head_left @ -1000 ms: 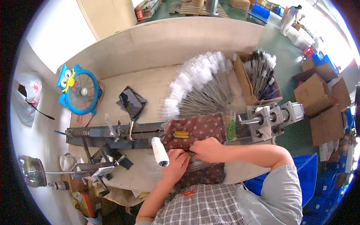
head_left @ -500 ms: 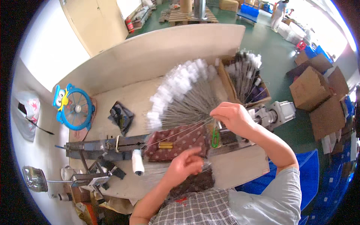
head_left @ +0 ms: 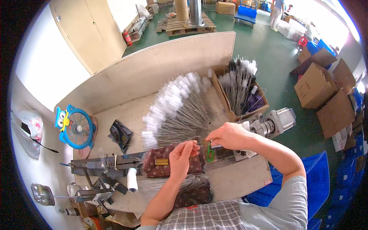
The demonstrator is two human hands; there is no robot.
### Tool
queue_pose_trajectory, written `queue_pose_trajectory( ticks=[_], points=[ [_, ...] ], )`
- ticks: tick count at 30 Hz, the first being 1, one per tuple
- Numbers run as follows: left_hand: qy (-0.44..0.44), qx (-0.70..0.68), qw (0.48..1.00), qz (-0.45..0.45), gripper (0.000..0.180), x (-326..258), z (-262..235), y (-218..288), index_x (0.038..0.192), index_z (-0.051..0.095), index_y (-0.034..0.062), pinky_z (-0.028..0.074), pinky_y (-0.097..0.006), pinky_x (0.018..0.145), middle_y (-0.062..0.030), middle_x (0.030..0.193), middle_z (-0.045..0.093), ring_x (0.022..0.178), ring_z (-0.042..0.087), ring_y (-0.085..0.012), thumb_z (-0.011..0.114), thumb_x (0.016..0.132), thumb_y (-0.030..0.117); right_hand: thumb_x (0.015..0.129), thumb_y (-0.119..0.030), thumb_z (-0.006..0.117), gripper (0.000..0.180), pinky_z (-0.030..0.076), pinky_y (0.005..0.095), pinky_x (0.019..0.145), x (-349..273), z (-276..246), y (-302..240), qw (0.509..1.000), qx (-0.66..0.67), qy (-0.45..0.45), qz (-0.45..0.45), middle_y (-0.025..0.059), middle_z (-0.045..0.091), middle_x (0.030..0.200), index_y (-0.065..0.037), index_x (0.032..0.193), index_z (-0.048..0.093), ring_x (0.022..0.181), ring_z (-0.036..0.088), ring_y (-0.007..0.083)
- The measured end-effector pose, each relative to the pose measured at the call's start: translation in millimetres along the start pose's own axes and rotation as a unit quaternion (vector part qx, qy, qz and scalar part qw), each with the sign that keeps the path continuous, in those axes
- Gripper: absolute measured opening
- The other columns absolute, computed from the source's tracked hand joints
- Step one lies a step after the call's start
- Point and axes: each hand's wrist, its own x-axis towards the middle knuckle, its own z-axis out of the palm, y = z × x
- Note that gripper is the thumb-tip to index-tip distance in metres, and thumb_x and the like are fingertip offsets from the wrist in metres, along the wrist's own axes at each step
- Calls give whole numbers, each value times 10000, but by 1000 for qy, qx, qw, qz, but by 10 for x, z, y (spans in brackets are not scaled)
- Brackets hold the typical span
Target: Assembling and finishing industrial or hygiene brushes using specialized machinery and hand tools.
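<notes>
We pinched a thin wire between both hands — left hand and right hand — just above the patterned cushion, beside the fanned white-tipped brushes.

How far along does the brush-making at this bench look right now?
Done: a wide fan of white-tipped wire brushes lies on the bench, and more stand in the cardboard box beside it. In hand: the left hand and right hand pinch one thin wire between them, over the patterned cloth pad. Left: a bundle of bare wires lies at the near edge.
</notes>
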Motion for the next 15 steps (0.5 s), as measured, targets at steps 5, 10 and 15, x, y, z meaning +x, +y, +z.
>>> queue_pose_trajectory(
  ticks=[5,10,15],
  points=[
    [26,11,996,79,213,56,56,-130,1003,632,-7,485,-255,650,-67,892,651,705,593,-106,547,928,174,827,-267,591,256,494,400,757,77,24,58,997,-44,62,-29,124,665,912,-116,1020,665,845,628,317],
    [-38,2,997,63,205,20,20,-160,998,629,-16,471,-248,675,-70,885,650,740,581,-96,536,933,155,800,-278,604,286,490,403,770,33,31,-22,994,-10,100,-39,131,660,944,-95,1012,665,887,622,318],
    [-51,-23,997,48,200,-125,-64,-95,1002,616,-26,478,-249,690,-91,891,655,757,583,-112,519,939,137,747,-277,660,274,482,395,773,104,154,73,991,-3,35,-131,103,669,932,-102,955,692,898,617,295]
  ],
)
